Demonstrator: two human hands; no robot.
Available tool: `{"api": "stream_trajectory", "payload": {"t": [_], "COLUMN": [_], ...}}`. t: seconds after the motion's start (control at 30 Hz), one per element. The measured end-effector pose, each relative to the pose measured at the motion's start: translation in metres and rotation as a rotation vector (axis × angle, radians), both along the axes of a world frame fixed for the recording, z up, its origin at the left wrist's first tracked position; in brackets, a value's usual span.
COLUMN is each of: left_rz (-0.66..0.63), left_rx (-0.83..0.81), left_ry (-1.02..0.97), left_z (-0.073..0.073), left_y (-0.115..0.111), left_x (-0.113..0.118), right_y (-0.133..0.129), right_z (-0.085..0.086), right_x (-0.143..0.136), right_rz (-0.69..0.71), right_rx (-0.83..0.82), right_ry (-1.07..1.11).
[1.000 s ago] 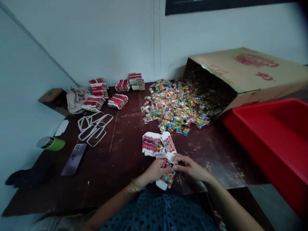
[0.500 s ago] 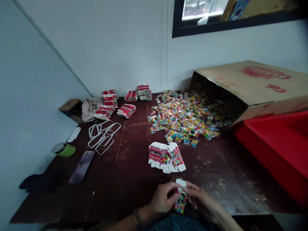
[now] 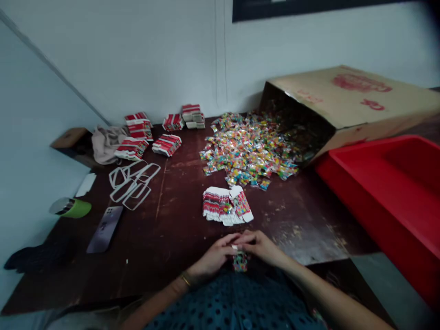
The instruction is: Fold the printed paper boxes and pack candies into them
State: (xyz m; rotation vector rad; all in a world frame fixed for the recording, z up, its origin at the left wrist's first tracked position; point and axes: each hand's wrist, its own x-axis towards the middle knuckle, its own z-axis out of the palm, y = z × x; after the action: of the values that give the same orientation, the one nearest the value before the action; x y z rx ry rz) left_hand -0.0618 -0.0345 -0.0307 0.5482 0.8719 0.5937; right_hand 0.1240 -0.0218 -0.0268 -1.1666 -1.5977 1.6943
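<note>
Pinching fingers (image 3: pixel 229 250): left hand (image 3: pixel 215 255) and right hand (image 3: pixel 264 248), at the top of the small box (image 3: pixel 240 263)
Box position: lower centre of frame, below the fingers, long axis seemingly up-down
Nearer hand: neither

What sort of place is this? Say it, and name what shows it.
Probably a small packing workspace: a heap of small clear packets at the open mouth of a cardboard box, and a fanned row of printed cartons.
</note>
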Motion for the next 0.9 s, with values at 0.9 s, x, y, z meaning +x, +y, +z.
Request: {"api": "stream_trajectory", "payload": {"t": [0.9], "left_rz": [-0.546], "left_rx": [0.542], "left_ry": [0.526], "left_z": [0.033], "left_y": [0.029], "left_x": [-0.038], "right_y": [0.09], "right_z": [0.001], "right_x": [-0.005], "right_rz": [0.038], "right_rx": [0.743], "right_ry": [-0.484]}}
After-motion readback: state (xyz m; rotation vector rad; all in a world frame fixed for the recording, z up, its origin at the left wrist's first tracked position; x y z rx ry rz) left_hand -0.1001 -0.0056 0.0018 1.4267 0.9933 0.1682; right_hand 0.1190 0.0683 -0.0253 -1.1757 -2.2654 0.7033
